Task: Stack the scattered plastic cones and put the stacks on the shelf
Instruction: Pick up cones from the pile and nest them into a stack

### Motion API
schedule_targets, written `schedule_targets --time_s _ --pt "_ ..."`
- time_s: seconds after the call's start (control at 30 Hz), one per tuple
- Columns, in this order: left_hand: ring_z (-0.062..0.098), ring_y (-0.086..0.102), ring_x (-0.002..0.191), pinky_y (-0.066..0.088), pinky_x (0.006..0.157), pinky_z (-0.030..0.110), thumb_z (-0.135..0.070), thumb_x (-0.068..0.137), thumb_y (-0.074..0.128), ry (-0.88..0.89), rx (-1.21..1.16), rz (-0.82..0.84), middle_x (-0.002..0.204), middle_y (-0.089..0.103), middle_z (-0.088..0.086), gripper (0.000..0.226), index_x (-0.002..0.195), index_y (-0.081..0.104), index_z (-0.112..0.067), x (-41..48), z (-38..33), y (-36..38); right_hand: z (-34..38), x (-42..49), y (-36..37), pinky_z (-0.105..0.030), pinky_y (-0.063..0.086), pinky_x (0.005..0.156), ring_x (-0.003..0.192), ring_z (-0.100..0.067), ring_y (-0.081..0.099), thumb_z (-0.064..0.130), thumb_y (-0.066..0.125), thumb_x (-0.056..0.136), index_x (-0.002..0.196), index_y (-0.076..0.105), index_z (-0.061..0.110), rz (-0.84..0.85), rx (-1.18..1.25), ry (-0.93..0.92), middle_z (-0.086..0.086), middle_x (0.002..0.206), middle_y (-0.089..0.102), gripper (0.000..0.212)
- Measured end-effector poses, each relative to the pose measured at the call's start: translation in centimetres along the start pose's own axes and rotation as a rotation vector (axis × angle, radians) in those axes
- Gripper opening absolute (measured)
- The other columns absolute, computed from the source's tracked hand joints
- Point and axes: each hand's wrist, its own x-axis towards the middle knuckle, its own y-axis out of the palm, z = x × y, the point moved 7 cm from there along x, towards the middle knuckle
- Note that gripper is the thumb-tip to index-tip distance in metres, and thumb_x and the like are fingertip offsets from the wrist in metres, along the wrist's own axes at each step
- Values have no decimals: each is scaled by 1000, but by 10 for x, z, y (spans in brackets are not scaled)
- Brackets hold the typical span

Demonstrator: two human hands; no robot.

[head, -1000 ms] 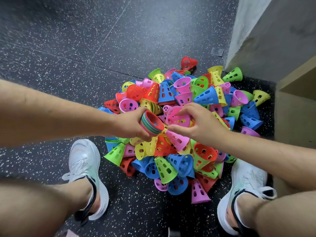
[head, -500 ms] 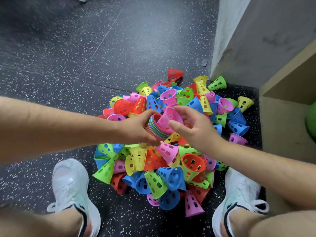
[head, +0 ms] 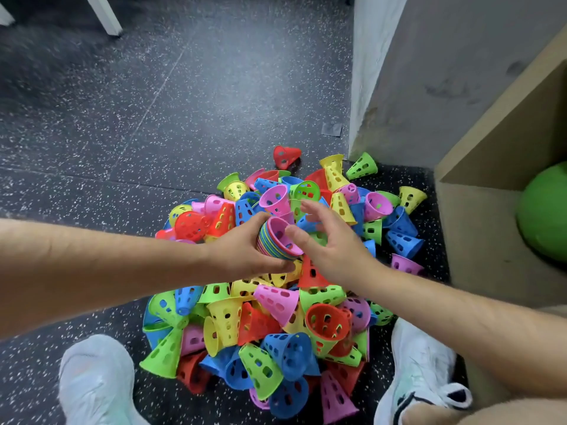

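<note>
A heap of perforated plastic cones in red, blue, green, yellow and pink lies on the dark speckled floor between my feet. My left hand grips a sideways stack of nested cones, its mouth facing right, with a pink cone innermost. My right hand hovers at the stack's mouth, fingers spread, thumb touching the pink rim, holding nothing. The wooden shelf stands at the right, low to the floor.
A green ball sits inside the shelf compartment. A grey wall corner rises behind the heap. My white shoes flank the pile. White furniture legs stand at the far left.
My right hand lifted a pink cone from the heap, pushed it into the stack in my left hand, and has now let go with fingers spread. The view has tilted up.
</note>
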Motion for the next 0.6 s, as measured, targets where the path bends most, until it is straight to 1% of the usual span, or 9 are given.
schedule_targets --time_s 0.03,0.1,0.13,0.2,0.27,0.33,0.43,0.5,0.6 --pt "10 66 72 59 66 36 -17 76 92 1 10 -5 90 72 -1 61 120 52 -29 2 0 -2 -6 7 -13 -36 41 109 128 -6 47 63 56 91 142 46 30 -96 -63 10 12 139 51 62" --pt "12 69 79 64 78 48 -26 69 95 6 32 -9 101 75 3 70 125 52 -31 8 0 -4 -23 21 -33 -40 40 109 128 -16 45 49 57 96 137 51 22 -205 -175 79 5 133 53 50" --pt "14 70 81 63 80 54 -33 64 96 7 37 -6 105 75 4 76 126 52 -33 11 1 -5 -33 28 -40 -42 38 110 130 -19 42 45 57 97 136 52 20 -223 -231 123 3 132 54 47" --pt "16 72 86 62 81 58 -43 56 94 6 54 -5 107 75 3 84 128 51 -35 17 2 -8 -52 36 -47 -42 34 112 132 -23 39 41 58 97 134 55 18 -221 -321 193 0 132 55 43" --pt "20 75 93 61 86 56 -45 57 95 8 82 -1 108 75 1 83 127 50 -35 25 1 -9 -67 40 -48 -40 32 111 131 -26 39 40 58 97 132 57 17 -188 -352 243 -2 132 55 42" --pt "24 75 102 59 93 51 -36 66 96 8 86 6 110 76 1 77 128 50 -33 31 1 -10 -77 42 -44 -39 31 109 131 -28 40 38 57 98 129 61 16 -149 -355 266 -5 132 55 38" --pt "23 74 103 59 96 47 -30 72 95 -6 79 19 111 76 1 72 128 50 -32 40 4 -11 -79 45 -43 -39 36 107 126 -28 45 30 52 102 124 64 16 -146 -327 241 -7 128 57 29" --pt "26 74 103 59 95 50 -34 70 96 -10 75 20 110 75 3 72 127 52 -32 44 6 -12 -73 45 -45 -34 38 99 117 -23 50 26 50 103 120 65 16 -180 -275 196 -7 119 57 24" --pt "24 75 103 59 96 50 -35 68 97 -26 57 20 112 76 2 74 127 52 -32 49 10 -14 -58 43 -52 -24 35 84 98 -12 49 26 48 105 118 64 16 -266 -153 112 1 104 55 23"
